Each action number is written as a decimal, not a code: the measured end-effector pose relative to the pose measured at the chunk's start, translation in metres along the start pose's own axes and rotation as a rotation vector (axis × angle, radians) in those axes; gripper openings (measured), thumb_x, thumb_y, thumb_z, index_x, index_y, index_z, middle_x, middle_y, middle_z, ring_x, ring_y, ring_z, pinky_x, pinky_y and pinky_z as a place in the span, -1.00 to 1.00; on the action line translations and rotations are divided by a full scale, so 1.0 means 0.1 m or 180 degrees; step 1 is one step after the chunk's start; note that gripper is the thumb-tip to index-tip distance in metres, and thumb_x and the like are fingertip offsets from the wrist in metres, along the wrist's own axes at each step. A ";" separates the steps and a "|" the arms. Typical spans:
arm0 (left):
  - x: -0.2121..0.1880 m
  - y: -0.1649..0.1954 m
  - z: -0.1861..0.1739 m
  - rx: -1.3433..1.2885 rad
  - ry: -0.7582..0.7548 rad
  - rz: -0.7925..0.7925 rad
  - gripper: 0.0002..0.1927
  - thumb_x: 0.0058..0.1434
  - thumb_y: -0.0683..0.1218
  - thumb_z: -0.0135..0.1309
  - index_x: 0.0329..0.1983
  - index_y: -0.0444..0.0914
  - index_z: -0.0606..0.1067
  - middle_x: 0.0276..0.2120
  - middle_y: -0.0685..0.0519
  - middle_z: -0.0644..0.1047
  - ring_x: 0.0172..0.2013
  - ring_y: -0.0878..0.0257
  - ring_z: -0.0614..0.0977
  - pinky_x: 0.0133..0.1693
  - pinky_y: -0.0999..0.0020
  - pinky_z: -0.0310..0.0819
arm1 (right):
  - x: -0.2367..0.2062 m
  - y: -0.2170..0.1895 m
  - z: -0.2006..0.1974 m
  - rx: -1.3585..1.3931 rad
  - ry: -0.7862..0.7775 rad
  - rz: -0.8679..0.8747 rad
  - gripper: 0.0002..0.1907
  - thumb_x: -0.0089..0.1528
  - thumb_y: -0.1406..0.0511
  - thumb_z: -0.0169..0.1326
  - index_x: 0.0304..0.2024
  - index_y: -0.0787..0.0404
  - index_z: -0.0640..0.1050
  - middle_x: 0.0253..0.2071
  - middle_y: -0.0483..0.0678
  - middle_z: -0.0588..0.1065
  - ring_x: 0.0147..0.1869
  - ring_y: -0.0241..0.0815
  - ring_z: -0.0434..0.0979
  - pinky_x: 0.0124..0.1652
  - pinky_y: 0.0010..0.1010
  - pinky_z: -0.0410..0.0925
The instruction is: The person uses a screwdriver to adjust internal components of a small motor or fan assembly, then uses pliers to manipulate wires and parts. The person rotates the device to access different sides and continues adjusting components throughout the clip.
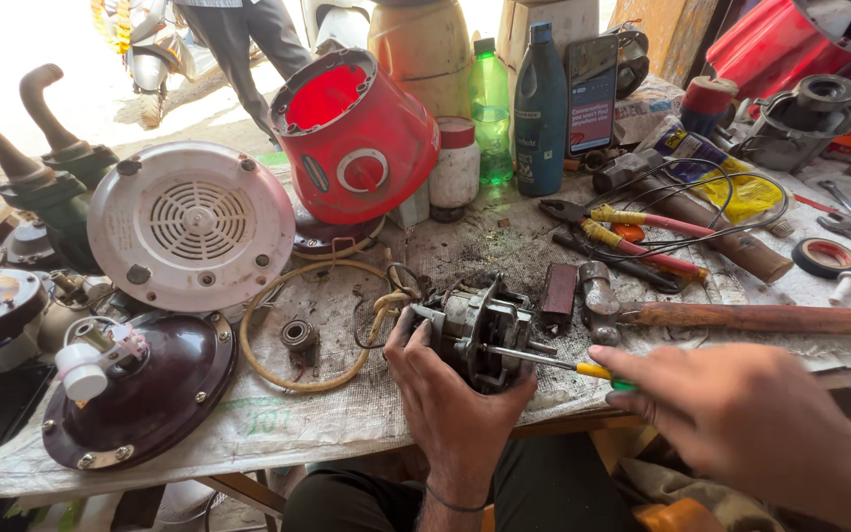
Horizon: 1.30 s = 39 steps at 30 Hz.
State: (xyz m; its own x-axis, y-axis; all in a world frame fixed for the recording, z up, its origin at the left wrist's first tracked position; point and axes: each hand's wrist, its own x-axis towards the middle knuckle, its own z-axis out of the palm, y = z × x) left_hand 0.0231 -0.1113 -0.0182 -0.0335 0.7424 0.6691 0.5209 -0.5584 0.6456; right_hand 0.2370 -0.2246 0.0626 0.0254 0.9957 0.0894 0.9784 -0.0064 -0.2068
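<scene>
My left hand (450, 399) grips a small grey electric motor (475, 330) at the near edge of the workbench, thumb over its left side. Loose wires trail from the motor to the left. My right hand (741, 414) holds a screwdriver (544, 361) with a yellow and green handle; its metal shaft points left and its tip rests on the motor's frame.
A hammer (741, 317) with a wooden handle lies right of the motor, pliers (632, 232) behind it. A red mixer housing (352, 138), white vented cover (192, 225), dark round base (140, 389), rubber ring (312, 325), bearing (299, 335), bottles (540, 99) and a phone (591, 94) crowd the bench. A person's legs (238, 44) stand behind.
</scene>
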 end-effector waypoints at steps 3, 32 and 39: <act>0.00 0.00 0.00 0.0030 -0.0086 -0.0100 0.10 -0.32 0.18 0.57 0.15 -0.39 0.23 0.11 -0.23 0.29 0.17 -0.15 0.42 0.04 -0.03 0.49 | 0.17 0.11 0.02 0.2333 -0.1150 0.1829 -0.60 0.32 0.07 0.22 0.15 0.05 0.59 -0.34 0.08 0.60 -0.37 -0.13 0.48 -0.33 -0.30 0.37; 0.03 0.05 -0.01 -0.0074 0.0052 0.0008 0.07 -0.34 0.14 0.57 0.14 -0.37 0.26 0.14 -0.24 0.29 0.18 -0.21 0.42 0.04 -0.08 0.48 | 0.02 0.16 0.13 0.1050 -0.0053 -0.0074 -0.49 0.23 0.08 0.32 0.20 0.07 0.64 -0.20 -0.12 0.72 -0.17 -0.29 0.67 -0.22 -0.47 0.51; 0.00 0.03 -0.01 -0.0077 -0.0013 0.0009 0.08 -0.35 0.16 0.57 0.14 -0.38 0.25 0.15 -0.24 0.29 0.19 -0.21 0.42 0.05 -0.08 0.48 | -0.04 -0.03 0.01 0.0154 0.0334 -0.0372 -0.46 0.12 0.06 0.28 0.11 0.03 0.52 -0.16 -0.12 0.60 -0.14 -0.22 0.65 -0.18 -0.43 0.50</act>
State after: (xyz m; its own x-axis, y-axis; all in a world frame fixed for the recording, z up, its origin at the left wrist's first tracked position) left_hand 0.0239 -0.1135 -0.0156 -0.0286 0.7422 0.6696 0.5001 -0.5694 0.6524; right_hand 0.2333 -0.2281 0.0617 -0.0644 0.9742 0.2163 0.9649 0.1161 -0.2356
